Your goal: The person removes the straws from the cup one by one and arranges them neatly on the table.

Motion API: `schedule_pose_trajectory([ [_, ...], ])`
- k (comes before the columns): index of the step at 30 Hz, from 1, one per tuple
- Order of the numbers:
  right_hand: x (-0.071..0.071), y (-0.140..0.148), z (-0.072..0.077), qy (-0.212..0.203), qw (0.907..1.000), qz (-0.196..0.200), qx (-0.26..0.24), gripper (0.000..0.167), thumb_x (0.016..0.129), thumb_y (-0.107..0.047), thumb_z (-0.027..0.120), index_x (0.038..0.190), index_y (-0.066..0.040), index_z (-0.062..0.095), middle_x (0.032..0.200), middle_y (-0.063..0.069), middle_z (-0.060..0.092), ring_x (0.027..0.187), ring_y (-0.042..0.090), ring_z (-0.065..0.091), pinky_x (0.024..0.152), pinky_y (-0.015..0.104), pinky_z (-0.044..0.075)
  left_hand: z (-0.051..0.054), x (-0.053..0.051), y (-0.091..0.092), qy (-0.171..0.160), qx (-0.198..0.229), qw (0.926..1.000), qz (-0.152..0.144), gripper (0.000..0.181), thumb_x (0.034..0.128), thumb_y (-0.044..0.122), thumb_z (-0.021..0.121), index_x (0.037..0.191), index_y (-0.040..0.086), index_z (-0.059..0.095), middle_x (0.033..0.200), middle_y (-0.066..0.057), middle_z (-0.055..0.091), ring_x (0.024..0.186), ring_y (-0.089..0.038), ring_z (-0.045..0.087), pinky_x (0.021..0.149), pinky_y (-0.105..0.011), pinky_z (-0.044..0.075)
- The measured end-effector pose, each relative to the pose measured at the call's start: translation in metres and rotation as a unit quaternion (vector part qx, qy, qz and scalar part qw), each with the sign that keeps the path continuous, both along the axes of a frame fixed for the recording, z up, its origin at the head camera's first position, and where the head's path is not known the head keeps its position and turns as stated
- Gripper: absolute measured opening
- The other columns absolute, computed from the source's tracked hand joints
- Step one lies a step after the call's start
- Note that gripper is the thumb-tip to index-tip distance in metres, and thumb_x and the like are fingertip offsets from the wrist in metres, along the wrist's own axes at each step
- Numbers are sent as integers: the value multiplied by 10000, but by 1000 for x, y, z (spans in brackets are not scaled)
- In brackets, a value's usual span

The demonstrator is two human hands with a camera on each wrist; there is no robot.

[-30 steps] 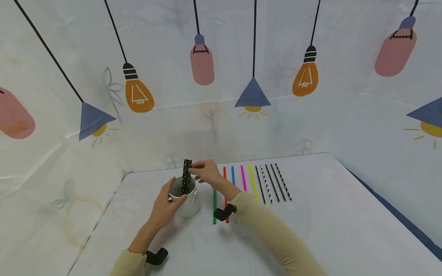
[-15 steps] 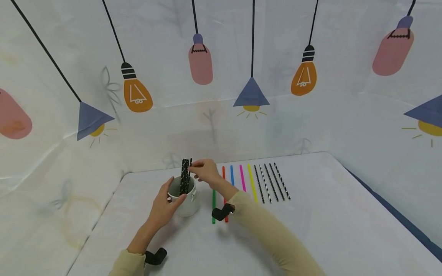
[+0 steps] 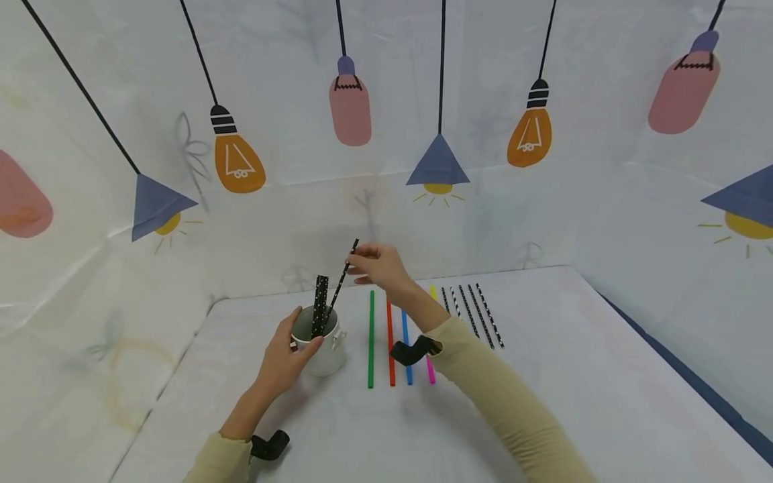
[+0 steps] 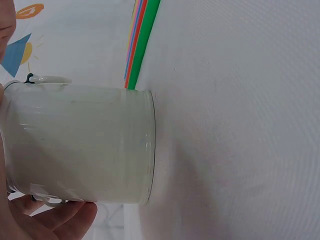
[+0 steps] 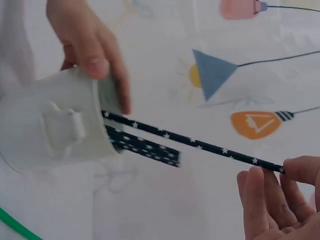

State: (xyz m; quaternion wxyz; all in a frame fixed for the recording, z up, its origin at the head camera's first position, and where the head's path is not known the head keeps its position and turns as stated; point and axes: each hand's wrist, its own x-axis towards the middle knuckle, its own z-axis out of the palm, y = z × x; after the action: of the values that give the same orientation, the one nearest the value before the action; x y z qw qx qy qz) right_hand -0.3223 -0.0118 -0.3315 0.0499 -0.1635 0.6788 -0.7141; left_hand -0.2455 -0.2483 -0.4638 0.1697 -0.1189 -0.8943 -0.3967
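White tabletop (image 3: pixel 604 362), starred straw (image 5: pixel 195 143) leaning up rightward from pail (image 3: pixel 325 359), right fingers (image 5: pixel 255 200) pinching it, left fingers (image 4: pixel 79 220) round pail

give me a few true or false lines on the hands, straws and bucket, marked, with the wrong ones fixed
1. The left hand holds the white bucket. True.
2. The right hand pinches a yellow straw. False: it pinches a black star-patterned straw.
3. The lower end of the black star-patterned straw is inside the white bucket. True.
4. The white bucket lies on its side. False: it stands upright on the table.
5. The green straw lies between the white bucket and the red straw. True.
6. The white bucket has no other straws in it. False: dotted black straws stand in it.
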Motion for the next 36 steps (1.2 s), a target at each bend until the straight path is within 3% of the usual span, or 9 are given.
schedule_pose_trajectory([
  [8,-7,30,23,117,9969,-222,-751,251,944,-98,648,1150,42,617,1083,191,671,802,203,697,764,330,567,-3,5,-10,69,3,9999,118,793,921,383,671,1518,52,267,1434,-202,400,1197,-368,504,880,-527,495],
  [16,-17,80,27,99,9940,-852,-676,274,932,-65,654,1175,47,596,1030,138,648,754,176,660,767,308,564,-2,-1,-3,-29,34,10000,60,810,922,428,654,1526,66,254,1450,-188,390,1219,-355,490,900,-519,487],
  [24,-30,131,12,-9,9909,-1280,-416,381,944,-88,640,1280,47,524,1042,115,616,724,152,636,754,309,567,-2,-5,-1,56,12,10000,0,807,920,407,663,1521,52,259,1438,-198,399,1198,-357,502,888,-518,491],
  [31,-42,174,-10,82,9869,-1608,51,444,965,-107,608,1359,25,452,1191,228,579,723,141,642,726,308,573,-4,-7,0,137,-27,9999,-10,798,923,400,661,1518,44,265,1433,-202,404,1169,-356,519,873,-513,496],
  [36,-48,198,-27,241,9805,-1924,333,349,969,-119,607,1278,10,505,1147,221,578,713,151,634,682,292,574,-5,-6,-1,154,-7,9999,72,796,916,401,669,1515,51,279,1434,-199,408,1172,-355,517,872,-520,496],
])
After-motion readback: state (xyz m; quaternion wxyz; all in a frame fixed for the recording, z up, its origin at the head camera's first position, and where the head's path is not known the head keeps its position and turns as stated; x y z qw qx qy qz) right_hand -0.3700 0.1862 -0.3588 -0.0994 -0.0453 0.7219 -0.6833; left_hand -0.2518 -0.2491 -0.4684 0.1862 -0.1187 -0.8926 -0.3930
